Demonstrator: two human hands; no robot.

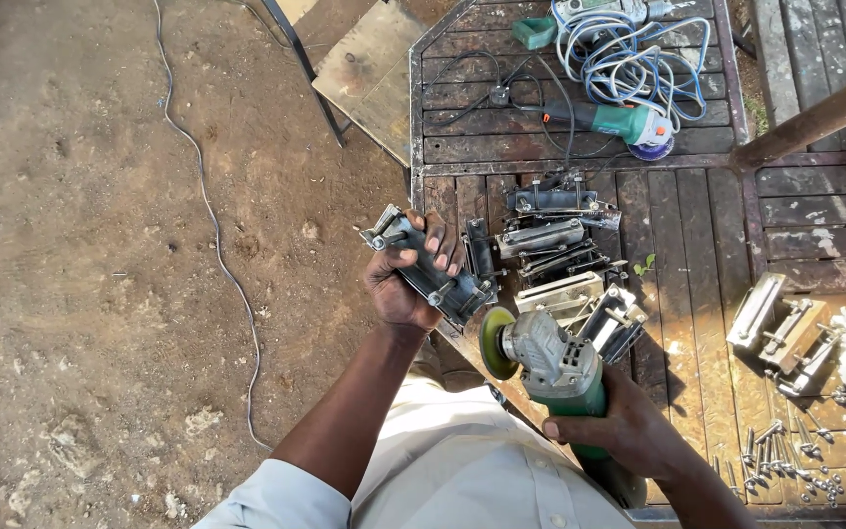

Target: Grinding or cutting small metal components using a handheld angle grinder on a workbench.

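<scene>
Bare dirt ground (100,294) lies beside a dark slatted wooden worktop (697,225). Nearest, a green angle grinder (550,367) is clasped in the closed grip of the right hand (619,426). Just beyond, a metal bracket (428,266) is clutched by the left hand (403,279), off the worktop's edge. Similar brackets (560,260) are piled behind; farther off, a second grinder (619,122) is seen.

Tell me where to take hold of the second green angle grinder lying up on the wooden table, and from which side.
Grip the second green angle grinder around its green body, coming from above. It lies flat on the wooden table, its disc at the right end, so keep the grip left of that. The blue-white coiled cable crowds the far side, leaving the near side freer, I think.
</scene>
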